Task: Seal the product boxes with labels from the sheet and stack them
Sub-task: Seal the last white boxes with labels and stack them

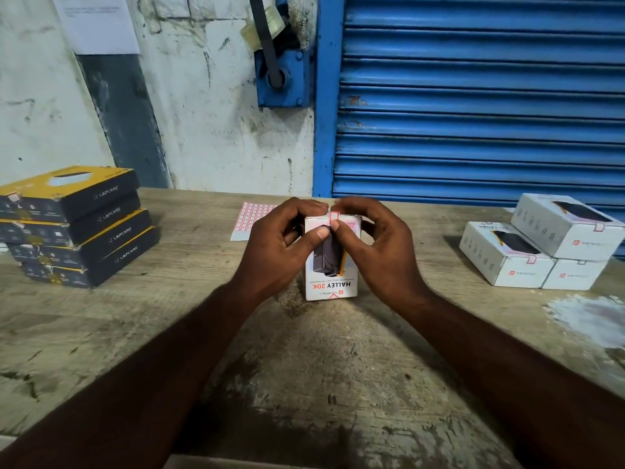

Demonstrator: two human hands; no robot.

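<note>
A white cardboard product box [333, 279] printed "HALLEY 20K" stands on end near the middle of the worn wooden table [304, 367], its print upside down to the wearer. The left hand [280, 238] and the right hand [378, 245] each curl round its upper part from their own side, and both thumbs meet on the near face just below the top edge. There they press on a small red-bordered white label [334, 216] that folds over that edge, so the step in hand looks like rubbing a seal down across the flap. Behind the left hand, partly hidden, the sheet of red-bordered labels [247, 220] lies flat on the table. Well to the right sits a pile of matching white boxes [507, 262], two below and one across them. To the left stands a stack of dark boxes with yellow tops [84, 231]. If the thumbs press unevenly, the label may crease or bond to one face only, leaving the flap free to spring open. The box stands on a narrow end, so a hard push could tip it or slide it away. Set down carelessly on the right-hand pile, it might nudge the offset top box.
</note>
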